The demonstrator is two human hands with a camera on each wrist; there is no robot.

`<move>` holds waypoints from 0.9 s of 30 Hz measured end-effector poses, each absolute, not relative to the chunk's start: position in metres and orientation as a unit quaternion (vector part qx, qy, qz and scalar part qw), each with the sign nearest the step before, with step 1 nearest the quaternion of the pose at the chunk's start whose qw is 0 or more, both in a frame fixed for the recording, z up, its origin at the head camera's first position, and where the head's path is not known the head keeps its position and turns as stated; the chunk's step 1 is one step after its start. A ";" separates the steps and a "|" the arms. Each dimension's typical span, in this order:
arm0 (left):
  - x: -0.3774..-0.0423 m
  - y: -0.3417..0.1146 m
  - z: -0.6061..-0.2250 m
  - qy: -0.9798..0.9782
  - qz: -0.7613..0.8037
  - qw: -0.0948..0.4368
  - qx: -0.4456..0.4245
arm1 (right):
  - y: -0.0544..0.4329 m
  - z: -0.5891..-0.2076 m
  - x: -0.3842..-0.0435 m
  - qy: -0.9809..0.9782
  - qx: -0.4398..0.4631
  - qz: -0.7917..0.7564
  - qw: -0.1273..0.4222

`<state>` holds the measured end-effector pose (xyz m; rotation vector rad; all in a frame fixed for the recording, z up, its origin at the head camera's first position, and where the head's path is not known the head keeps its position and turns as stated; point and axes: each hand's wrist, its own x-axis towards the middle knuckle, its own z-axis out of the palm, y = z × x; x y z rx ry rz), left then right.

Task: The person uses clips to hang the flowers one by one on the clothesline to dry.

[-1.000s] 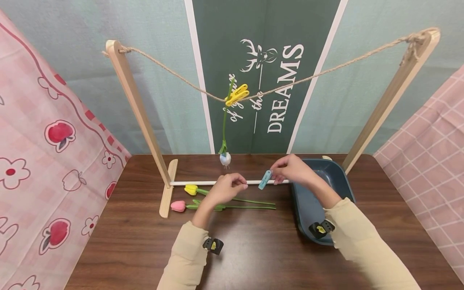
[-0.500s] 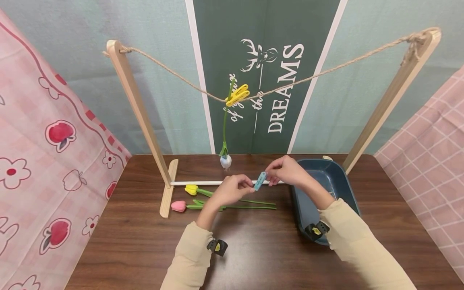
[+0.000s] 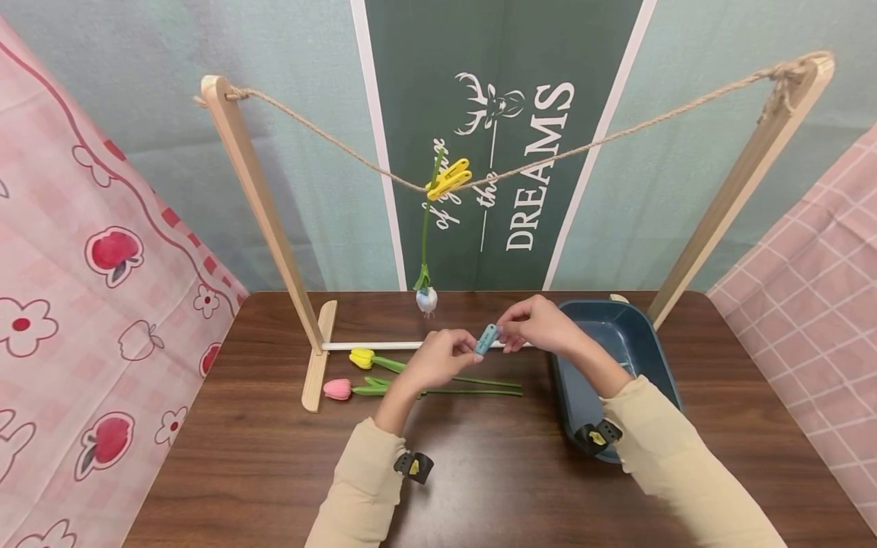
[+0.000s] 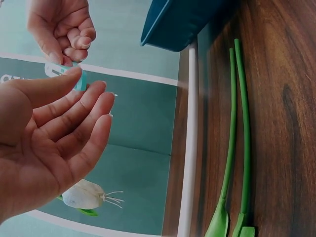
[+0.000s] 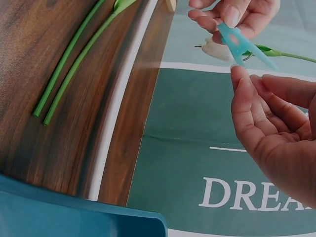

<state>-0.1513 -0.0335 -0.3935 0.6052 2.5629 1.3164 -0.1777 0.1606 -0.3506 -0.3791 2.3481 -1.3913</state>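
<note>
A light blue clothespin (image 3: 487,339) is between the two hands, above the table's middle. The left hand (image 3: 438,358) pinches one end between thumb and fingers; the right wrist view shows the clothespin (image 5: 242,47) with its legs spread toward the right hand (image 5: 279,118). The right hand's fingertips are at the leg ends, one touching, without closing round them. Behind, a white tulip (image 3: 426,299) hangs head down from a rope (image 3: 548,158), held by a yellow clothespin (image 3: 448,180). Under the left arm lie a yellow tulip (image 3: 361,358) and a pink tulip (image 3: 337,390).
Wooden posts (image 3: 263,205) at either side carry the rope, joined low down by a white rod (image 3: 370,346). A dark blue basin (image 3: 572,396) stands under the right forearm. A printed cloth (image 3: 438,46) hangs behind the brown table (image 3: 479,472).
The right hand has brought the light blue clothespin leftward. The left hand has moved right to meet it and now pinches it, while the right fingers have loosened at its other end.
</note>
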 end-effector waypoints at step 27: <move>-0.153 -0.045 -0.388 0.871 0.449 0.077 0.185 | 0.166 -0.354 -0.182 0.824 -0.197 -0.490 0.204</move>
